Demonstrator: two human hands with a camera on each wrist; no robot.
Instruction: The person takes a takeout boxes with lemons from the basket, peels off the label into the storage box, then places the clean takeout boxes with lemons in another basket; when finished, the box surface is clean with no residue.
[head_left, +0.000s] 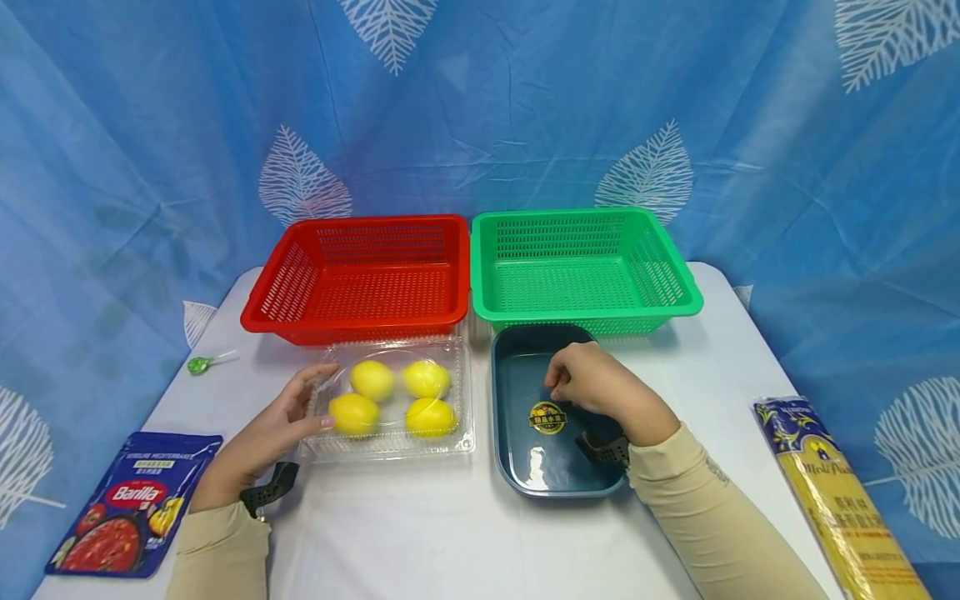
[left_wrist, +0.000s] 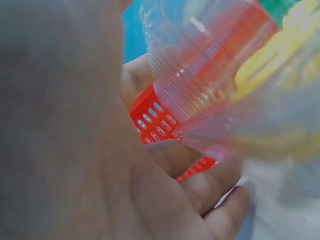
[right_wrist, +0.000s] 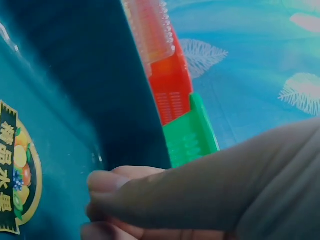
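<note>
A clear plastic clamshell box with several yellow lemons inside lies left of the middle. My left hand grips its left side, thumb at the near corner and fingers at the far one. In the left wrist view, fingers curl beside the ribbed plastic. Right of the box stands a dark blue tray, with a round black-and-gold fruit sticker on its floor. Over the tray, my right hand has curled fingers, thumb against forefinger; nothing shows between them.
Behind the box and tray stand a red basket and a green basket, side by side. A blue sauce pouch lies at the left, near a small green-ended item. A pasta packet lies along the right edge.
</note>
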